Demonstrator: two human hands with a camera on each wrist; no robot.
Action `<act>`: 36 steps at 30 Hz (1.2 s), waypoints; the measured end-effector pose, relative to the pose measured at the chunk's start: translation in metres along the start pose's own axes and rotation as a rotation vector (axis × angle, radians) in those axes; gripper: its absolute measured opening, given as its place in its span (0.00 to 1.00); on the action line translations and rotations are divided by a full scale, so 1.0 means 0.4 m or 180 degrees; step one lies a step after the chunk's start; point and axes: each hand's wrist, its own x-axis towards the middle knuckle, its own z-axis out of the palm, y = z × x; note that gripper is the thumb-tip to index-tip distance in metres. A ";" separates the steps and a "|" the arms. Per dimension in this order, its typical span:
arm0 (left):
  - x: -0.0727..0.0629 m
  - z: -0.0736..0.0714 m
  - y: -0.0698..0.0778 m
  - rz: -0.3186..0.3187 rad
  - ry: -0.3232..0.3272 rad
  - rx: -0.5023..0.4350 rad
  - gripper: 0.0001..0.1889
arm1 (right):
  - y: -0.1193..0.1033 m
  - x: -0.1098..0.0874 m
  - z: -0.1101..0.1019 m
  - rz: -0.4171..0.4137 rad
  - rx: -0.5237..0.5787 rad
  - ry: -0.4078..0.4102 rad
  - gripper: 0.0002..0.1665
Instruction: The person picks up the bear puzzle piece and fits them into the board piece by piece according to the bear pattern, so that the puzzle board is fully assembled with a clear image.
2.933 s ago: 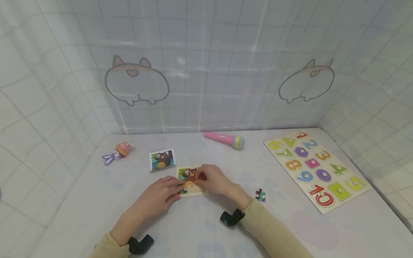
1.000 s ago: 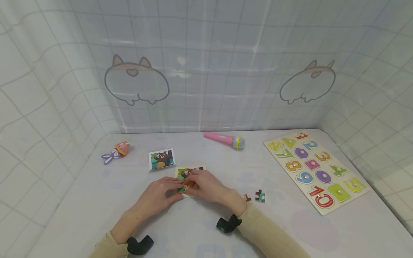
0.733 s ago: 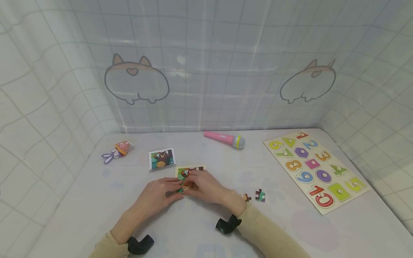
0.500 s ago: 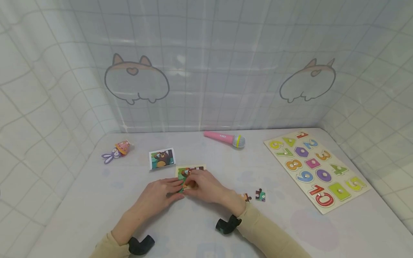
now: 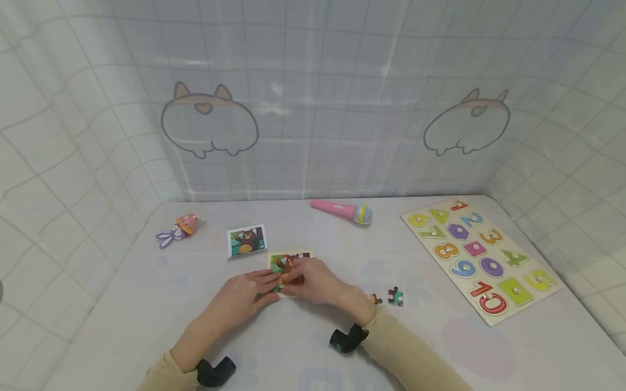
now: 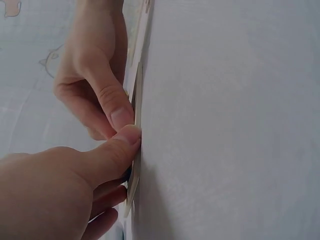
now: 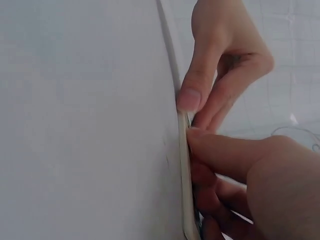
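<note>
A small bear jigsaw puzzle board (image 5: 274, 260) lies flat in front of me, seen edge-on in both wrist views. My left hand (image 5: 239, 298) holds its left side, the thumb against the near edge and the fingers over the top. Over the lower middle of the board, my right hand (image 5: 317, 282) has curled fingers pinching an orange-brown puzzle piece (image 5: 284, 279), mostly covered by them. One loose orange-and-brown puzzle piece (image 5: 375, 298) lies partly behind the right wrist. Beside it is a green-and-brown puzzle piece (image 5: 396, 297).
A bear picture card (image 5: 246, 240) lies just beyond the board. Farther back are a pink toy microphone (image 5: 341, 210) and a purple rabbit toy (image 5: 178, 230). The wooden number board (image 5: 481, 255) occupies the right side. A tiled-pattern curtain (image 5: 313, 108) rises behind the table.
My right hand moved from the bear's upper body to the lower board, then shifted slightly, showing more of the bear. A loose orange-brown piece now shows beside the right wrist. The left hand stayed.
</note>
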 end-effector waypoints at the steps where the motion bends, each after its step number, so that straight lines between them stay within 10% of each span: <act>1: 0.001 0.000 0.000 -0.0005 -0.0013 -0.0010 0.21 | 0.002 -0.001 -0.002 -0.0010 0.0005 -0.0034 0.09; 17: -0.001 -0.002 0.006 0.0052 -0.0082 0.0055 0.21 | 0.018 -0.008 -0.026 0.0143 -0.0609 0.0113 0.16; 36: -0.001 0.013 -0.007 0.0012 -0.0088 -0.0241 0.20 | 0.040 -0.012 -0.058 0.0622 -0.0336 0.0057 0.22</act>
